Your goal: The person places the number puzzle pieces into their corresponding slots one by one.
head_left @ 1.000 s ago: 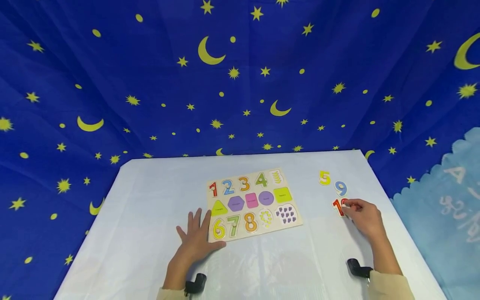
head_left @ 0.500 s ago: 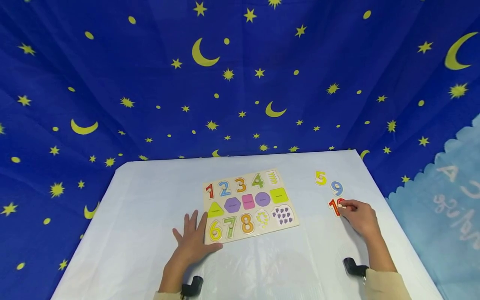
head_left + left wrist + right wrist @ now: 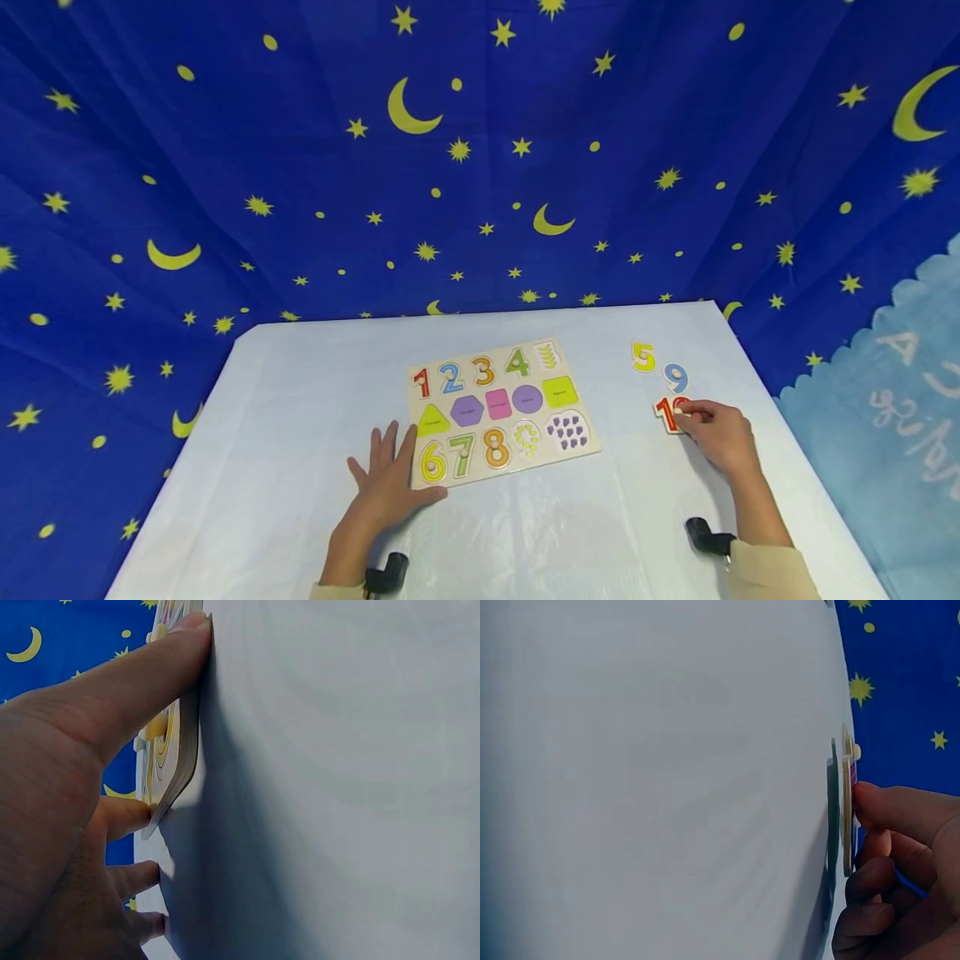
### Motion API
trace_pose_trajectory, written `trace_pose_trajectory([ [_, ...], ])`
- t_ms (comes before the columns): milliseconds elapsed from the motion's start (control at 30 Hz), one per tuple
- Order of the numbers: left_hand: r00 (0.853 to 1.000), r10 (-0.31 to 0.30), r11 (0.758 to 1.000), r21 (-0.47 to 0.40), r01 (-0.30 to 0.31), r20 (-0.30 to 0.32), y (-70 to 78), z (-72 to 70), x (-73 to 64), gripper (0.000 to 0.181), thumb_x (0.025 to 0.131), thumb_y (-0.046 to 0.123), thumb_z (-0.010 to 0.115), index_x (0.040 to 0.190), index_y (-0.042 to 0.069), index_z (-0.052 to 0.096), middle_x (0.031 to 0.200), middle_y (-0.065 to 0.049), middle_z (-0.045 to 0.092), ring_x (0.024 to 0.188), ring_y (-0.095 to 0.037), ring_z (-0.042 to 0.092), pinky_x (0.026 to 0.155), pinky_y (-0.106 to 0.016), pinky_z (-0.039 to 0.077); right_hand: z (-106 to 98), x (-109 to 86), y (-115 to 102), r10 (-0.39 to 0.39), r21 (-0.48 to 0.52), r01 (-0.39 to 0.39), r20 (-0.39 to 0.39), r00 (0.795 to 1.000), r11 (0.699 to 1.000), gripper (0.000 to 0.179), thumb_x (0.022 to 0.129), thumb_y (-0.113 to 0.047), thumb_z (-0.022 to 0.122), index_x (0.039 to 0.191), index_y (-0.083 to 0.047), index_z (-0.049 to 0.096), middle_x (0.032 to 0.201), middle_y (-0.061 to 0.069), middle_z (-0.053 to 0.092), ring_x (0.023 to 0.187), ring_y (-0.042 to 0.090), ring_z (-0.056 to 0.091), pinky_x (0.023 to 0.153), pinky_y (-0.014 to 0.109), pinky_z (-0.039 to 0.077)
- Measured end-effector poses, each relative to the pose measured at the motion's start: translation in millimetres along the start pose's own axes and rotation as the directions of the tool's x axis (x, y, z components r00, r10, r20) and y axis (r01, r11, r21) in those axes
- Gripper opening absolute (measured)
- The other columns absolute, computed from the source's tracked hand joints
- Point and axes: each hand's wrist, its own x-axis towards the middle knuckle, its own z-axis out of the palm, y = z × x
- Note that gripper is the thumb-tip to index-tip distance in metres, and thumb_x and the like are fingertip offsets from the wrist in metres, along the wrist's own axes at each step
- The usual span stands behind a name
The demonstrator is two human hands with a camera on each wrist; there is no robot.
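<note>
My right hand (image 3: pixel 723 437) pinches the knob of a red number 10 puzzle piece (image 3: pixel 666 414) at the table's right side. In the right wrist view this wooden piece (image 3: pixel 847 817) stands a little off the white surface, its shadow beside it. My left hand (image 3: pixel 386 483) lies spread at the near left corner of the wooden number puzzle board (image 3: pixel 542 457). The thumb (image 3: pixel 161 664) touches the board's near edge, and the index finger is at its left edge. Pieces 1 to 4 and 6 to 8 sit in the board; the picture recesses for 5, 9 and 10 show.
A yellow number 5 piece (image 3: pixel 642 357) and a blue number 9 piece (image 3: pixel 676 378) lie on the white table (image 3: pixel 300 392), just beyond the right hand. A blue star-and-moon cloth (image 3: pixel 337 167) hangs behind, with a light blue cloth (image 3: pixel 892 417) at the right.
The number 10 piece has risen slightly and shifted a little left in my right hand's pinch. The left hand stays at the board's corner. The head view has shifted slightly.
</note>
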Motion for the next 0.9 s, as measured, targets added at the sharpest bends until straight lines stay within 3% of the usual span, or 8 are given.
trace_pose_trajectory([
  [900,1.0,-0.017,1.0,-0.019,0.017,-0.011,1.0,-0.3,-3.1,0.113,0.064,0.06,0.08,0.152,0.011,0.029,0.157,-0.021,0.013,0.141,-0.046,-0.002,0.096,-0.077,-0.006,7,-13.6,-12,-0.03,0.028,0.029,0.052,0.998,0.999,0.038,0.087,-0.027,0.069,0.11,0.004,0.068,0.083,0.007,0.063,0.075,0.022,0.052,0.059,0.031,0.042],
])
